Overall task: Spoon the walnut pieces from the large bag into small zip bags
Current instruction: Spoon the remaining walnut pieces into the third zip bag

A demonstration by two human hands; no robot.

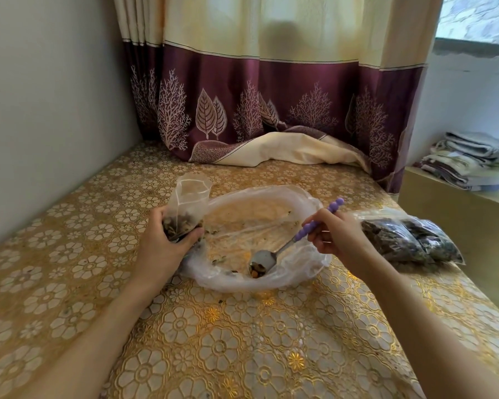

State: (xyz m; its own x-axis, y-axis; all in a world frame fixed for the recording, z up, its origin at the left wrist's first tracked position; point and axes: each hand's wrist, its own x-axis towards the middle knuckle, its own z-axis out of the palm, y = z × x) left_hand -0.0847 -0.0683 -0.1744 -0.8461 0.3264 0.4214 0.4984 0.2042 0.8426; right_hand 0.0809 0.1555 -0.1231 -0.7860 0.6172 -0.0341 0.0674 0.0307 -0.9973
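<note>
The spoon (285, 243) is slanting inside the large bag (260, 240), bowl down toward the person over a few walnut pieces (257, 272), purple handle rising into the right hand's (337, 234) pinching fingers. Left of the bag, the left hand (162, 243) is gripping an upright small zip bag (186, 208).

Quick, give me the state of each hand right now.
Left hand: closed around the small zip bag, holding it upright.
Right hand: closed on the spoon, its bowl in the large bag.
</note>
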